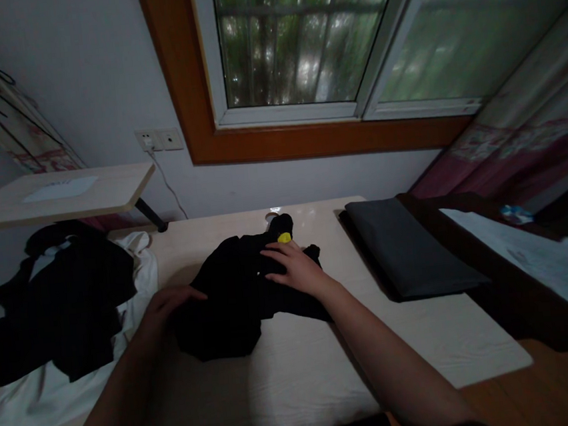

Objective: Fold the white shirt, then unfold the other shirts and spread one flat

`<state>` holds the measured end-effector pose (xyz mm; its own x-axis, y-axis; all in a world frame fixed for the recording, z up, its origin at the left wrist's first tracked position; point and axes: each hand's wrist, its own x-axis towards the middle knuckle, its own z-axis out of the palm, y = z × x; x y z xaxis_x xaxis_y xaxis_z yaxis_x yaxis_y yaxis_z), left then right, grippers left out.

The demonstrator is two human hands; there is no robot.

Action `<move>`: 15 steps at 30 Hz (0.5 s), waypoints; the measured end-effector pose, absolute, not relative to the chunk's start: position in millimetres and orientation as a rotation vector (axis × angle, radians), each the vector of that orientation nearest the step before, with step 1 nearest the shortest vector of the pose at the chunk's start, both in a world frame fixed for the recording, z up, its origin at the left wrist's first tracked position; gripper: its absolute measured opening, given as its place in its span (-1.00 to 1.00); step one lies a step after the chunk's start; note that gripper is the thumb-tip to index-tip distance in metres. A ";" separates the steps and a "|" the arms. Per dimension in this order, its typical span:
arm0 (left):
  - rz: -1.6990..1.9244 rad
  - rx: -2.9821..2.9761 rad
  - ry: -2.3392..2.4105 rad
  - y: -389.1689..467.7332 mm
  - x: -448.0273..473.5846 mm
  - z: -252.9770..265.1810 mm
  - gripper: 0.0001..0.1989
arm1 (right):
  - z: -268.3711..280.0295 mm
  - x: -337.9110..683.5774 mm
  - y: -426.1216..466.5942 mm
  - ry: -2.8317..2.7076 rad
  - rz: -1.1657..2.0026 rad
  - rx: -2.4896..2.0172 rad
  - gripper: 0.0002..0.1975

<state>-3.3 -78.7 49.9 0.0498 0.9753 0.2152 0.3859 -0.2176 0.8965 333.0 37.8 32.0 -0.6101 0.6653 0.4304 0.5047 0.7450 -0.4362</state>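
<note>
A black garment (226, 292) lies crumpled on the pale wooden table (300, 385), in front of me. At its left edge rests my left hand (169, 304), with a digit stretched flat over the cloth; the other fingers are hard to make out in the dark. My right hand (297, 269) lies on the garment's right part, fingers spread and palm down. Just beyond those fingertips shows a small bright yellow piece (284, 238), whose kind I cannot make out. Behind the garment's far end, a small roundish object (272, 218) is partly hidden.
On the left, another heap of black clothing (71, 300) lies over white cloth (36, 407), below a raised shelf (111, 193). A dark grey flat folder-like thing (408, 248) sits at the table's right. Behind are a wall socket (159, 140) with a cord and a window (298, 51).
</note>
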 end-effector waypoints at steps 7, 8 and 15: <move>1.086 1.888 1.234 -68.2 6.7 46.4 -0.83 | 23.5 334.7 46.4 -2.374 0.574 -0.934 -0.87; 1.001 1.899 1.222 -68.3 10.1 44.7 -0.81 | 24.7 335.2 46.5 -2.341 0.629 -0.909 -0.91; 0.710 2.041 1.314 -59.7 20.6 24.1 -0.68 | 36.0 338.7 46.4 -1.592 1.009 -0.974 -0.77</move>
<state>20.6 -59.7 24.1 0.3657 0.9238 0.1133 0.6009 -0.3273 0.7292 338.7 46.4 36.0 -0.2024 0.9300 0.3067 0.1195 0.3343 -0.9348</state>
